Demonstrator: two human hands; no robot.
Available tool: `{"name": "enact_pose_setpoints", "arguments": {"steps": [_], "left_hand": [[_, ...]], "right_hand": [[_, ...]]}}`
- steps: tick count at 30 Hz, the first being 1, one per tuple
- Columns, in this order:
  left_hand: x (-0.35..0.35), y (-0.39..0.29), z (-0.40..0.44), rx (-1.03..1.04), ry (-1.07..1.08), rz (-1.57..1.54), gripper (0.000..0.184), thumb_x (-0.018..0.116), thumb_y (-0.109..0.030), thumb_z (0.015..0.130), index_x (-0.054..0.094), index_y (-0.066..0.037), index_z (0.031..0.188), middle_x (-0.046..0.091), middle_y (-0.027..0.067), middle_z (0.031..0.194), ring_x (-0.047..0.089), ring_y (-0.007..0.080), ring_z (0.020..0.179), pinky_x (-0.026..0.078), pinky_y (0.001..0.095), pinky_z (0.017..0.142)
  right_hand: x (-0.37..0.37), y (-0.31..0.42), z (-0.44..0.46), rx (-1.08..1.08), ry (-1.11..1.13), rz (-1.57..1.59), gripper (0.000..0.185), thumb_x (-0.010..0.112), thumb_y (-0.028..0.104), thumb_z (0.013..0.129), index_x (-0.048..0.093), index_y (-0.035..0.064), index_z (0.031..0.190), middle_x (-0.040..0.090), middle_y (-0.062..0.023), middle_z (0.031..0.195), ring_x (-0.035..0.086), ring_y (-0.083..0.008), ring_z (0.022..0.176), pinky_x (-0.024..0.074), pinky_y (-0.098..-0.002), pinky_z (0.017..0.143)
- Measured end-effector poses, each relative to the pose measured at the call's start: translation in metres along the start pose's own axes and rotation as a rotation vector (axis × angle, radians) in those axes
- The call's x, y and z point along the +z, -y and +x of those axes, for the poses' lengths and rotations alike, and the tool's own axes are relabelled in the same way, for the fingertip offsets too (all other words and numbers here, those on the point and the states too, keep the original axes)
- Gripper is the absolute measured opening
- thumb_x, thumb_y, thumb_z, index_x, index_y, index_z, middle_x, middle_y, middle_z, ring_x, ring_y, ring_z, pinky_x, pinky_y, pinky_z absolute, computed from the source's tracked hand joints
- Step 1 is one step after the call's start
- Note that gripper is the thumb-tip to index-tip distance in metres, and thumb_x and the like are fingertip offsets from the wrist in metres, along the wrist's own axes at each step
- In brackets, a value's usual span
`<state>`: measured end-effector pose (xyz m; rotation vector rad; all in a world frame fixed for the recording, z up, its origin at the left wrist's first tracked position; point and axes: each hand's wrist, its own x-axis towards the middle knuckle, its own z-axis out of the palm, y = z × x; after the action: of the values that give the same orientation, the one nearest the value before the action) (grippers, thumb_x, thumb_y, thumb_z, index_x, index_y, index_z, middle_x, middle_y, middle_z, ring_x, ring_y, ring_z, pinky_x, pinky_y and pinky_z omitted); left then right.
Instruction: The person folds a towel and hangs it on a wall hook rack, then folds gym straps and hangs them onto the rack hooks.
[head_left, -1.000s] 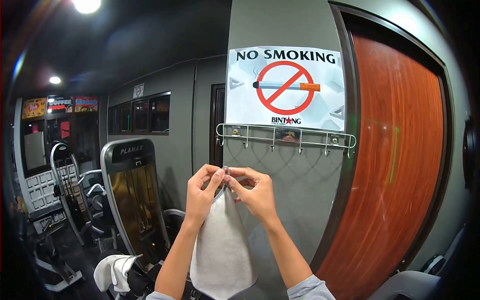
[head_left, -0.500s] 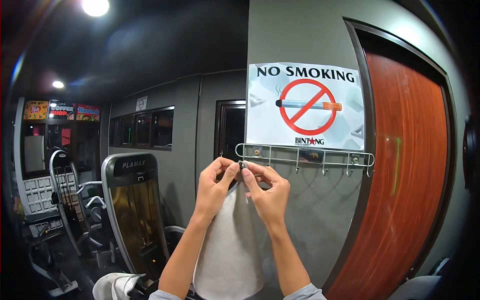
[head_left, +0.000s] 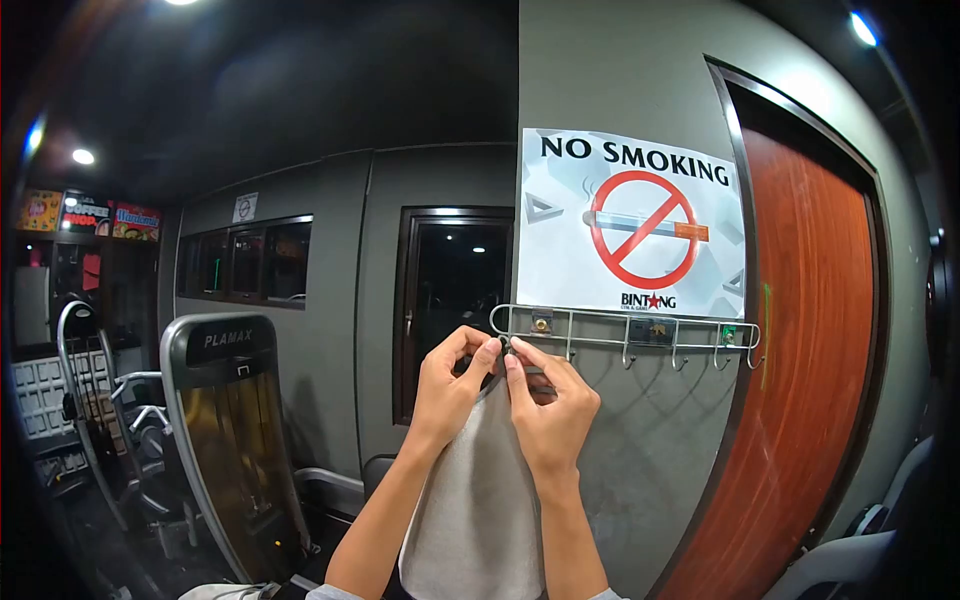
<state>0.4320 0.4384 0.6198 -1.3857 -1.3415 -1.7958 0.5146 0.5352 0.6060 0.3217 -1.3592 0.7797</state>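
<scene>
A light grey towel (head_left: 475,510) hangs down between my forearms, its top gathered at a small dark loop (head_left: 505,345). My left hand (head_left: 450,392) pinches the loop from the left with thumb and fingertips. From the other side, my right hand (head_left: 552,408) pinches the same spot, so the fingertips nearly meet. Both hands are level with the left end of a wire hook rack (head_left: 590,341) fixed to the wall. Whether the loop touches the leftmost hook cannot be made out, since my fingers cover that place.
A no smoking poster (head_left: 640,225) is on the wall above the rack. To the right is a reddish wooden door (head_left: 800,330). Gym machines, one a tall weight stack (head_left: 225,420), stand at the left. A pale cloth (head_left: 235,592) shows at the bottom edge.
The view has turned slightly, shifting the rack and poster right and down in the picture. Both hands keep their pinch on the towel's loop by the rack's left end.
</scene>
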Motion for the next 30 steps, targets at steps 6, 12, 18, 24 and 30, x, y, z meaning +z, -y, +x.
{"name": "enact_pose_setpoints", "arguments": {"steps": [6,12,18,24,30], "left_hand": [[-0.006,0.015,0.003,-0.022,0.080,-0.073,0.021,0.064,-0.020,0.102,0.065,-0.002,0.093,0.061,-0.0005,0.081,0.055,0.0061,0.080,0.044,0.0230,0.076],[-0.005,0.027,-0.003,-0.037,0.088,-0.098,0.020,0.068,-0.019,0.099,0.068,-0.001,0.093,0.065,0.0001,0.078,0.056,0.0050,0.075,0.045,0.0224,0.069],[-0.008,0.023,-0.016,-0.137,0.137,-0.088,0.018,0.068,-0.019,0.099,0.067,-0.001,0.097,0.065,-0.0001,0.082,0.056,0.0044,0.077,0.046,0.0210,0.070],[-0.015,0.014,-0.048,-0.117,-0.003,0.130,0.023,0.079,-0.020,0.088,0.068,-0.005,0.100,0.064,0.0002,0.087,0.055,0.0066,0.075,0.043,0.0216,0.065],[-0.025,-0.012,-0.111,-0.111,-0.104,0.373,0.024,0.081,-0.017,0.082,0.067,-0.009,0.099,0.055,-0.0009,0.089,0.047,0.0092,0.072,0.038,0.0241,0.063]], "right_hand": [[0.002,-0.011,-0.005,0.078,0.012,0.043,0.020,0.076,0.007,0.088,0.078,0.0060,0.109,0.076,-0.0090,0.093,0.073,-0.0142,0.073,0.0576,-0.0246,0.061],[0.002,-0.005,-0.011,0.054,-0.014,-0.042,0.019,0.078,0.006,0.086,0.078,0.0057,0.105,0.076,-0.0076,0.091,0.073,-0.0131,0.073,0.0556,-0.0227,0.059],[-0.009,-0.010,-0.024,0.005,0.039,-0.148,0.015,0.081,0.005,0.081,0.078,0.0083,0.096,0.071,-0.0026,0.080,0.065,-0.0085,0.059,0.0477,-0.0229,0.050],[-0.033,-0.004,-0.057,0.063,0.150,-0.215,0.014,0.081,0.007,0.079,0.078,0.0138,0.091,0.068,0.0017,0.078,0.058,-0.0067,0.054,0.0446,-0.0224,0.049],[-0.062,0.010,-0.116,0.267,0.387,-0.150,0.014,0.079,0.016,0.084,0.076,0.0137,0.098,0.060,0.0007,0.052,0.061,-0.0097,0.045,0.0499,-0.0254,0.050]]}}
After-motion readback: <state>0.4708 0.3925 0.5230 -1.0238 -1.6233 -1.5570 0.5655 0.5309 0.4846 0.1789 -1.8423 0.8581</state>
